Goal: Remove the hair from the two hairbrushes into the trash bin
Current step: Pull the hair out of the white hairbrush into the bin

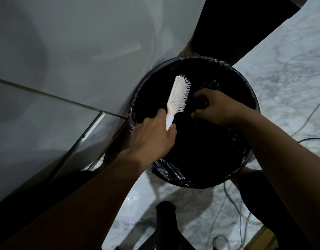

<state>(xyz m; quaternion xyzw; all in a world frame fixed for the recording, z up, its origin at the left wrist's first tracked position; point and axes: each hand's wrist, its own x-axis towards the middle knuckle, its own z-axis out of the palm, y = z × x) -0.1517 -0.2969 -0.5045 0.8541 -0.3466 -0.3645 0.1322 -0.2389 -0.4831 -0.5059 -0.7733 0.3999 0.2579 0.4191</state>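
Observation:
A white hairbrush [179, 94] points up and away over the round trash bin [173, 173], which is lined with a black bag. My left hand [153, 138] grips the brush by its handle, bristles facing right. My right hand [217, 107] hovers over the bin just right of the bristles, fingers pinched together; whether it holds hair I cannot tell against the dark bag. Only one hairbrush is in view.
A white glossy cabinet [65, 60] rises to the left of the bin. The floor is grey-veined marble [285, 73], with thin cables [233, 199] lying at the right and bottom. A dark stool-like object [165, 213] stands at the bottom centre.

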